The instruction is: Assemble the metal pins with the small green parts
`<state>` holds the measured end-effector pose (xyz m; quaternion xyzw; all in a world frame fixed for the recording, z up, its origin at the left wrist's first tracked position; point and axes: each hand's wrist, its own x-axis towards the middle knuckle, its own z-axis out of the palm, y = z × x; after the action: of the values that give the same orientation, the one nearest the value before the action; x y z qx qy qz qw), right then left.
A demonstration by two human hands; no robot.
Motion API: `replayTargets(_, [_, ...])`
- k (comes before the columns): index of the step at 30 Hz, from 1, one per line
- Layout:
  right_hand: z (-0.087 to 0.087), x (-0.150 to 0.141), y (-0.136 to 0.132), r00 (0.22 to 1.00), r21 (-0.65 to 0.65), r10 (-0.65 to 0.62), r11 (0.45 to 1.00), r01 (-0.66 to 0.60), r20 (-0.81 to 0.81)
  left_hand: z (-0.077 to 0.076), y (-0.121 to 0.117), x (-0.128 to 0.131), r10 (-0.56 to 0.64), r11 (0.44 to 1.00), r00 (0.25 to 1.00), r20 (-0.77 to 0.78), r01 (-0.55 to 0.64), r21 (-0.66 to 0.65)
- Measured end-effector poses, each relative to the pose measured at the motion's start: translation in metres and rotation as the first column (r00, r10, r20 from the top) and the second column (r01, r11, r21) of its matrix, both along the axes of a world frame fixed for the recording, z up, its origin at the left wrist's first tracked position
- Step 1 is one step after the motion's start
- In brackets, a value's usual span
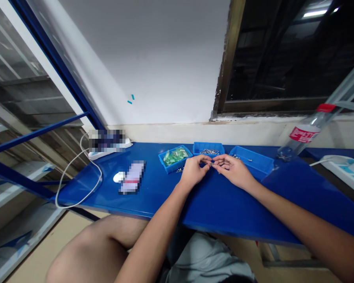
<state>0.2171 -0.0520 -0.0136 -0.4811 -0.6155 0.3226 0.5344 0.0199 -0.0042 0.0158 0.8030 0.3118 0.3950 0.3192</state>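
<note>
My left hand (196, 169) and my right hand (231, 168) meet fingertip to fingertip above the blue table (215, 204). Both are closed in a pinch on a small metal piece (211, 164), mostly hidden by the fingers. Just behind them sits a blue bin (209, 146) with many slim metal parts (209, 151). Left of my left hand, another blue bin (171, 169) holds green pieces (175, 156) that look like plastic. A third blue bin (258, 162) lies behind my right hand, with a few small metal parts in it. More small metal parts (179, 169) lie beside my left hand.
A clear bottle (305, 133) with a red cap leans at the right. A blurred phone-like item (133, 177) and a white round object (118, 177) lie at the left. Behind them are a power strip (110, 150) and a white cable (76, 157).
</note>
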Motion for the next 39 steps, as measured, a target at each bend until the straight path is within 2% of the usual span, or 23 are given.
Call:
replayTargets(3, [0.0, 0.001, 0.0, 1.0, 0.026, 0.005, 1.0, -0.005, -0.002, 0.0, -0.001, 0.001, 0.002, 0.999, 0.999, 0.053, 0.001, -0.053])
replayTargets(7, [0.004, 0.001, -0.002, 0.996, 0.094, -0.004, 0.996, -0.004, 0.09, -0.001, 0.0, 0.002, -0.022, 0.996, 0.997, 0.072, 0.029, -0.086])
replayTargets(11, [0.008, 0.001, -0.004, 0.978, 0.157, -0.059, 0.987, 0.027, 0.201, 0.004, -0.002, 0.0, -0.034, 0.996, 0.999, 0.025, 0.036, -0.087])
replayTargets(15, [0.011, 0.002, -0.005, 0.971, 0.178, -0.074, 0.983, 0.034, 0.225, 0.009, -0.005, -0.003, -0.04, 0.995, 0.998, -0.039, 0.036, -0.096])
replayTargets(19, [0.009, 0.003, -0.005, 0.964, 0.195, -0.069, 0.981, 0.018, 0.258, 0.007, -0.004, -0.003, -0.03, 0.993, 0.997, -0.074, 0.022, -0.112])
replayTargets(22, [0.006, 0.003, -0.004, 0.974, 0.143, -0.063, 0.989, 0.032, 0.217, 0.003, -0.001, -0.002, -0.018, 0.994, 0.998, -0.057, 0.012, -0.108])
replayTargets(28, [0.004, 0.0, -0.004, 0.995, 0.03, -0.055, 0.998, 0.052, 0.088, -0.003, 0.004, -0.002, -0.008, 1.0, 0.998, -0.061, 0.009, 0.014])
replayTargets(35, [-0.003, 0.001, 0.001, 1.0, 0.006, -0.022, 1.0, 0.022, 0.018, -0.005, 0.004, 0.001, -0.029, 0.998, 0.997, 0.065, 0.032, -0.049])
replayTargets(39, [-0.004, 0.002, 0.002, 0.999, 0.045, -0.036, 0.998, 0.036, 0.009, 0.0, 0.0, 0.002, -0.025, 0.998, 0.998, 0.054, 0.029, -0.056])
